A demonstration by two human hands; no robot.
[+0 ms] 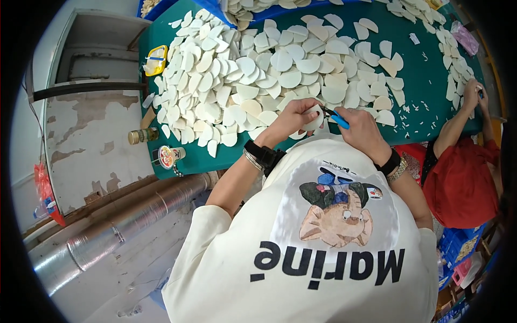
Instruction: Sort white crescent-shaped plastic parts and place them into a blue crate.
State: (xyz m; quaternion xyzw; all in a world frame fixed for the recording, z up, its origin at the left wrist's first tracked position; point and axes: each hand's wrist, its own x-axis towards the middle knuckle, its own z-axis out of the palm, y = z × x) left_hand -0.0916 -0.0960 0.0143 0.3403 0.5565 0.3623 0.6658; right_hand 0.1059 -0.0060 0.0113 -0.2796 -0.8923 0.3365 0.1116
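My left hand [293,117] is closed, its fingers pinching a thin off-white piece with a rounded edge [313,116]. Just to its right, my right hand [364,128] wraps around blue-handled snips [340,120]. Their dark jaws point left and reach the edge of the pinched piece; whether they are open or closed is too small to tell. Beyond both hands spreads a heap of similar pale, flat, mostly half-round pieces [245,81] on a green tabletop [412,81].
A yellow-rimmed container [156,60], a lidded jar [142,135] and a patterned cup [171,156] line the left table edge. At the far side is a blue tray [258,19]. A person in red [463,183] works at the right, beside more pieces. Small white scraps [417,121] lie scattered.
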